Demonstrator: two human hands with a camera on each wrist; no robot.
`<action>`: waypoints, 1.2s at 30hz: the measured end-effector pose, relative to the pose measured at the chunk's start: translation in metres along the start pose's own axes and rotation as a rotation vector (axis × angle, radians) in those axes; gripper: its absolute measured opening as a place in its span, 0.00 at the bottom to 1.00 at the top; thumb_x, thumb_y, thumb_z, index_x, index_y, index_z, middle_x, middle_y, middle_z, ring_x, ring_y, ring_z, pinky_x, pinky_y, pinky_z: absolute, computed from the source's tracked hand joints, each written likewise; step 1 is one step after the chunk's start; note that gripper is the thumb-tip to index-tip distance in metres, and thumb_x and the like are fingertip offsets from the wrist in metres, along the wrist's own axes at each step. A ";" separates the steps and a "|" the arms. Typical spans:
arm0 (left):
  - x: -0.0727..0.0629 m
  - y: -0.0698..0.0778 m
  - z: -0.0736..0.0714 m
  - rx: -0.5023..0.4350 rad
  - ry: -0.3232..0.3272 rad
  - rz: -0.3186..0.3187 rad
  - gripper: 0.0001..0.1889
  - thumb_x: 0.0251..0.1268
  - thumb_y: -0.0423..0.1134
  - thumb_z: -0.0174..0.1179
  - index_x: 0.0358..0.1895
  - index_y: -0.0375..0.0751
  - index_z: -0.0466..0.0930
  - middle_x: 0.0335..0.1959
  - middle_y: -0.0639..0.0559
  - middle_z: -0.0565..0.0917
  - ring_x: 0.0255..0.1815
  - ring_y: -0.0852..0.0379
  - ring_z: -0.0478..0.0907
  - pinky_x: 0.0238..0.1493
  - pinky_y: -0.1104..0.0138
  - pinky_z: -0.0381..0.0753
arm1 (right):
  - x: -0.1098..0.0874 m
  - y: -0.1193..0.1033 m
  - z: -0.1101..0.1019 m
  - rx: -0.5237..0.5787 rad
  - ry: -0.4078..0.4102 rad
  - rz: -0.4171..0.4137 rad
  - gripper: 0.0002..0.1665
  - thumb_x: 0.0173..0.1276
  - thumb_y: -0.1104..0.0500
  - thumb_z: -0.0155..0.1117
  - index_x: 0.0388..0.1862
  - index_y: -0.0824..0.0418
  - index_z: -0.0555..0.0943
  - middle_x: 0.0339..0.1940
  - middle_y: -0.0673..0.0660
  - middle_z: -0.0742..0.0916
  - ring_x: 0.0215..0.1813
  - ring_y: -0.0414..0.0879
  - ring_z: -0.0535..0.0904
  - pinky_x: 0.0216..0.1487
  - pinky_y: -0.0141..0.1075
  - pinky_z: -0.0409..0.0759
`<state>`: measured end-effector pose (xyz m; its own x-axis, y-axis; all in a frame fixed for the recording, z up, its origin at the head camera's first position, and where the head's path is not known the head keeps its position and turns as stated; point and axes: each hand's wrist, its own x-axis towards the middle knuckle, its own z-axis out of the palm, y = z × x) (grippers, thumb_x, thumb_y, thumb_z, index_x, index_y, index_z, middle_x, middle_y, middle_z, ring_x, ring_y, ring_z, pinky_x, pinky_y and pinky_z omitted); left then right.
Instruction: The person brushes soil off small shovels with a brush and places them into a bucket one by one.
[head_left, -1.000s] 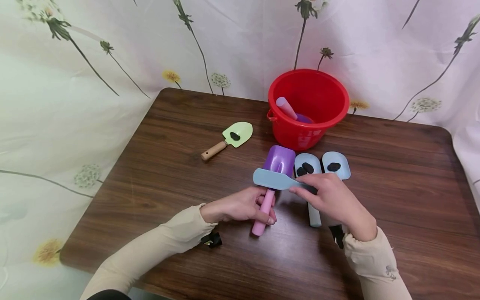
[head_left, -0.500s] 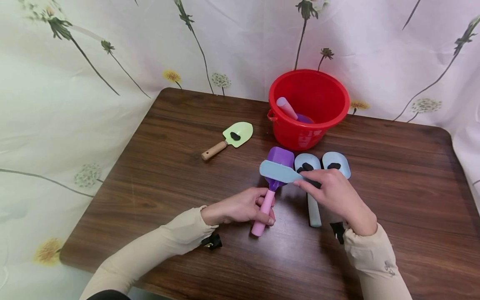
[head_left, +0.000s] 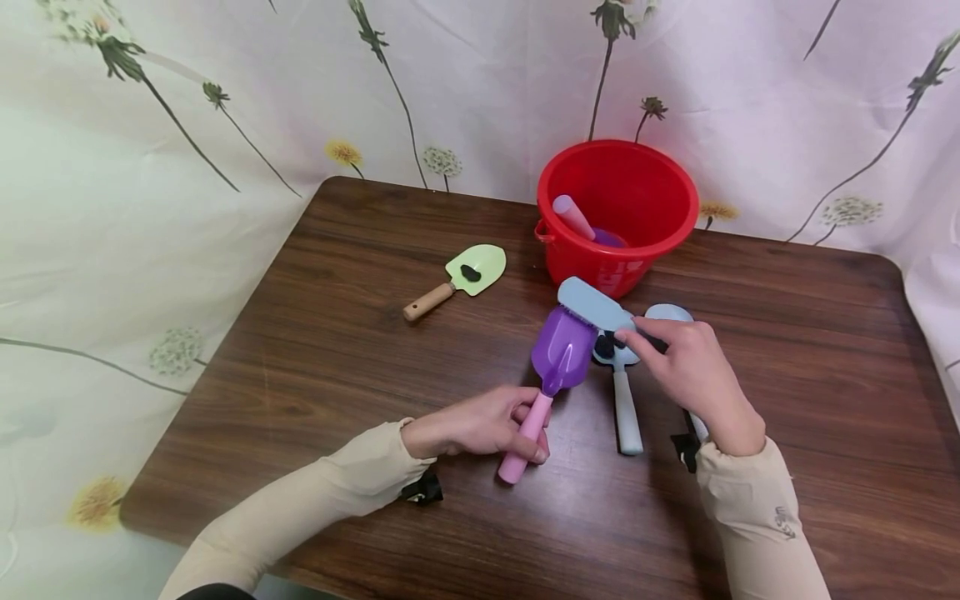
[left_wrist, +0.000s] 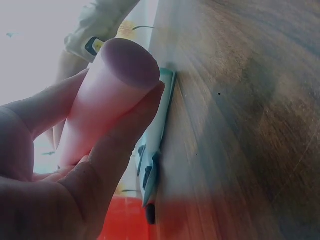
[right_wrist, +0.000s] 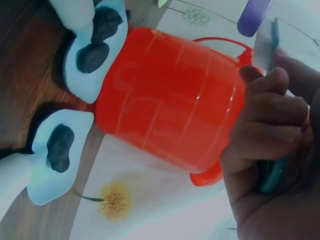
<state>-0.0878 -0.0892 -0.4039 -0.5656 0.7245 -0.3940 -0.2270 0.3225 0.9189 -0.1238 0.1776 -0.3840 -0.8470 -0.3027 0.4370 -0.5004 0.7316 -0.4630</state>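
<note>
My left hand (head_left: 483, 422) grips the pink handle of a purple scoop (head_left: 561, 350), which is raised and tilted. In the left wrist view the handle's round end (left_wrist: 131, 64) points at the camera. My right hand (head_left: 701, 375) pinches a light blue brush (head_left: 596, 305) by its dark handle. Its bristles lie along the upper right edge of the purple scoop; whether they touch cannot be told. Below the brush, a light blue scoop (head_left: 627, 412) holds dark lumps (head_left: 606, 344). Another light blue scoop (head_left: 666, 312) is partly covered by my right hand; the right wrist view shows a dark lump (right_wrist: 60, 148) in it.
A red bucket (head_left: 615, 267) stands at the back of the wooden table (head_left: 337, 350), with a pink-handled purple tool (head_left: 572, 217) inside. To its left lies a green trowel (head_left: 483, 260) with a wooden handle and a dark lump (head_left: 470, 273). Flower-printed cloth (head_left: 450, 75) hangs behind.
The brush has moved right and away from me, from across the purple scoop to its upper right edge, and turned. The purple scoop has tilted and come slightly nearer.
</note>
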 end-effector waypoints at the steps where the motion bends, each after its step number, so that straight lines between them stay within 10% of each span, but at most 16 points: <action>1: 0.000 -0.001 0.000 0.004 -0.004 0.003 0.19 0.54 0.26 0.66 0.47 0.26 0.68 0.36 0.38 0.87 0.31 0.60 0.83 0.36 0.70 0.82 | 0.000 0.001 0.000 -0.009 0.003 0.009 0.16 0.55 0.61 0.74 0.42 0.68 0.86 0.26 0.60 0.89 0.24 0.48 0.80 0.28 0.42 0.79; 12: -0.001 0.002 -0.002 -0.018 0.000 0.009 0.20 0.55 0.24 0.64 0.47 0.25 0.65 0.35 0.36 0.86 0.36 0.49 0.85 0.38 0.69 0.83 | -0.011 0.007 -0.006 0.114 0.057 0.112 0.11 0.57 0.64 0.73 0.39 0.63 0.87 0.19 0.53 0.84 0.20 0.33 0.68 0.21 0.23 0.65; 20: 0.000 0.002 -0.003 -0.059 0.020 -0.020 0.21 0.58 0.25 0.63 0.51 0.25 0.63 0.37 0.34 0.86 0.39 0.43 0.85 0.38 0.68 0.83 | -0.019 0.004 0.002 0.323 -0.158 0.037 0.13 0.53 0.67 0.74 0.39 0.59 0.87 0.28 0.49 0.87 0.28 0.33 0.75 0.30 0.24 0.76; 28: -0.001 0.005 -0.004 -0.067 0.005 -0.029 0.21 0.60 0.26 0.61 0.51 0.25 0.62 0.38 0.34 0.87 0.44 0.35 0.83 0.39 0.69 0.82 | -0.020 0.006 0.009 0.353 -0.317 0.016 0.12 0.57 0.63 0.73 0.41 0.56 0.87 0.29 0.45 0.87 0.30 0.34 0.77 0.32 0.28 0.79; 36: -0.001 0.004 -0.005 -0.086 -0.017 -0.008 0.18 0.59 0.24 0.60 0.49 0.25 0.62 0.38 0.30 0.85 0.45 0.33 0.82 0.39 0.67 0.83 | -0.017 0.010 0.008 0.257 -0.236 0.031 0.11 0.56 0.63 0.74 0.40 0.59 0.87 0.28 0.47 0.87 0.29 0.33 0.75 0.31 0.25 0.77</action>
<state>-0.0924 -0.0913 -0.3997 -0.5498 0.7328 -0.4009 -0.2987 0.2757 0.9137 -0.1162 0.1853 -0.4020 -0.8658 -0.4372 0.2434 -0.4770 0.5743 -0.6653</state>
